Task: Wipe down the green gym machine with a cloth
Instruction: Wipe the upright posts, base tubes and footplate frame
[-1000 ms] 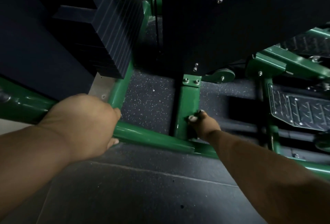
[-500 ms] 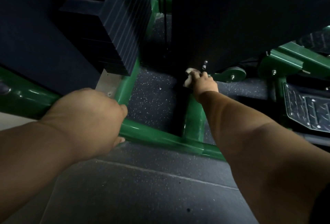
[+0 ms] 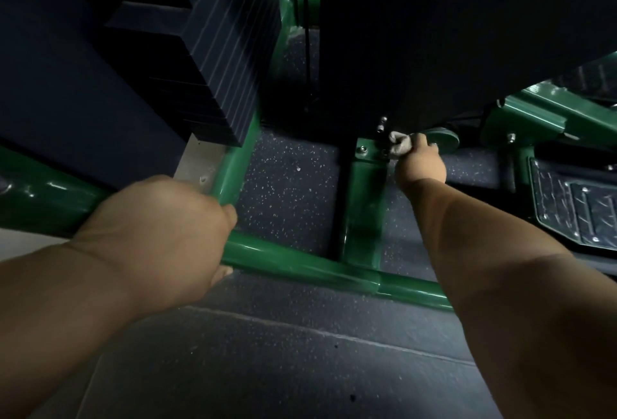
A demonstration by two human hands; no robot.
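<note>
The green gym machine's low base tube (image 3: 300, 263) runs across the floor from left to right. A short green crossbar (image 3: 362, 205) leads from it to a bolted bracket under a black panel. My left hand (image 3: 157, 231) grips the base tube near its left corner, fingers curled over the top. My right hand (image 3: 419, 161) reaches far in and holds a small bunched pale cloth (image 3: 399, 146), pressed against the right side of the bracket at the far end of the crossbar.
A dark weight stack (image 3: 213, 61) hangs over the left tube. A black panel (image 3: 450, 34) looms above the bracket. A checker-plate footplate (image 3: 574, 211) lies at the right, with more green frame (image 3: 534, 118) above it. Speckled rubber flooring (image 3: 287, 191) lies inside the frame.
My right hand slid the cloth from the near end of the crossbar up to the bracket, then a little to the right. My left hand kept its grip on the tube.
</note>
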